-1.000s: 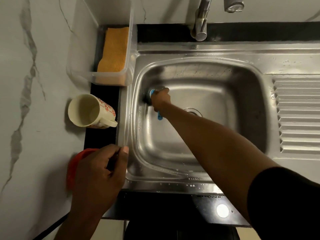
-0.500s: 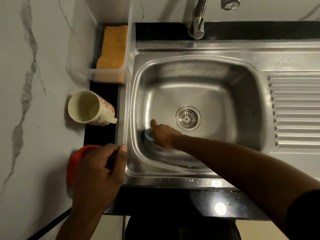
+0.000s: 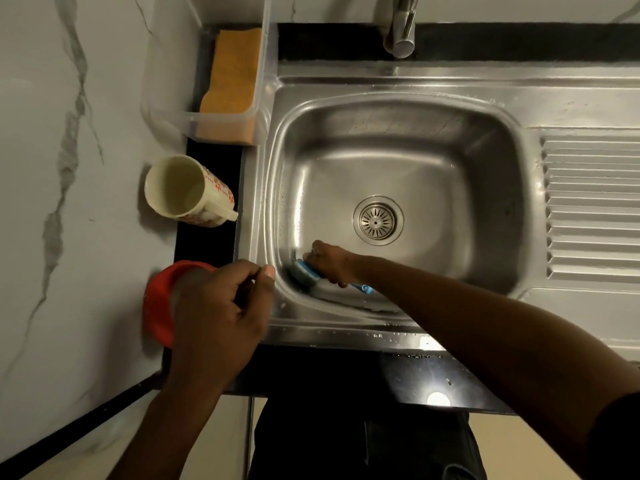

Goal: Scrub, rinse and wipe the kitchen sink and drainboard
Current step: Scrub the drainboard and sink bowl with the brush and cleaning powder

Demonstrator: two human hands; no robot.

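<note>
The stainless steel sink (image 3: 346, 336) fills the middle of the view, with its drain (image 3: 377, 220) in the basin floor and the ribbed drainboard (image 3: 592, 209) to the right. My right hand (image 3: 332, 263) reaches into the basin and grips a blue-handled scrub brush (image 3: 306, 271). The brush head presses against the basin's near left corner. My left hand (image 3: 221, 306) rests on the counter at the sink's front left rim, fingers curled with the thumb against the rim, holding nothing that I can see.
A clear plastic tub (image 3: 166, 109) with an orange sponge (image 3: 235, 71) stands left of the sink at the back. A flowered mug (image 3: 187, 192) and a red bowl (image 3: 159, 303) sit on the left counter. The faucet (image 3: 401, 29) hangs over the back rim.
My right hand has drawn the brush from the basin's far left wall down to its near left corner. My left hand has stayed at the rim.
</note>
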